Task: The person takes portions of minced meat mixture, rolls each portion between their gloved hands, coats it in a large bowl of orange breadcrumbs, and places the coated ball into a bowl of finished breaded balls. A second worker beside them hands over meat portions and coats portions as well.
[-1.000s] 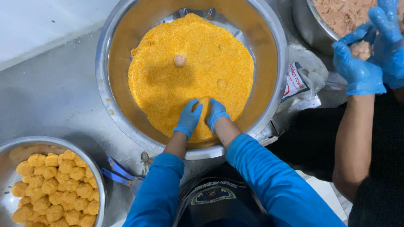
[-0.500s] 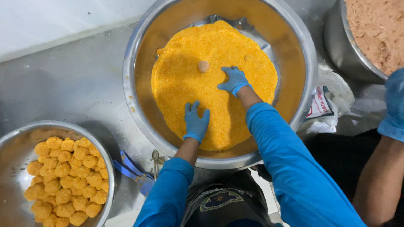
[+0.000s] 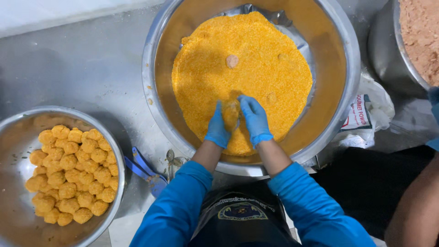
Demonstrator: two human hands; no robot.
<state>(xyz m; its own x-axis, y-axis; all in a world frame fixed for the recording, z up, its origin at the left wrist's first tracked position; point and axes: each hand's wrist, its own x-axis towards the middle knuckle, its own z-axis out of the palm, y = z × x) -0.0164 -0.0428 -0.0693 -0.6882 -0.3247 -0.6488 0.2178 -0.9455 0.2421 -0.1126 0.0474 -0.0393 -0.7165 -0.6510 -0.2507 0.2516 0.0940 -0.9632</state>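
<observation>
Steel worktop point(image 3: 91, 68) carries a wide metal bowl point(image 3: 347, 68) of orange crumbs point(image 3: 256, 68). Near its front edge, the left hand point(image 3: 217, 130) and right hand point(image 3: 255, 120), both in blue gloves, cup a small ball point(image 3: 231, 114), fingers curled loosely round it. It looks soft and easily squashed, best cradled from beneath. Coated balls point(image 3: 71, 174) fill a smaller bowl point(image 3: 13, 132) at left.

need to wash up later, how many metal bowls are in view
3: the big crumb bowl under the left hand and right hand, a bowl of coated balls at lower left, another bowl at upper right, cropped.
</observation>
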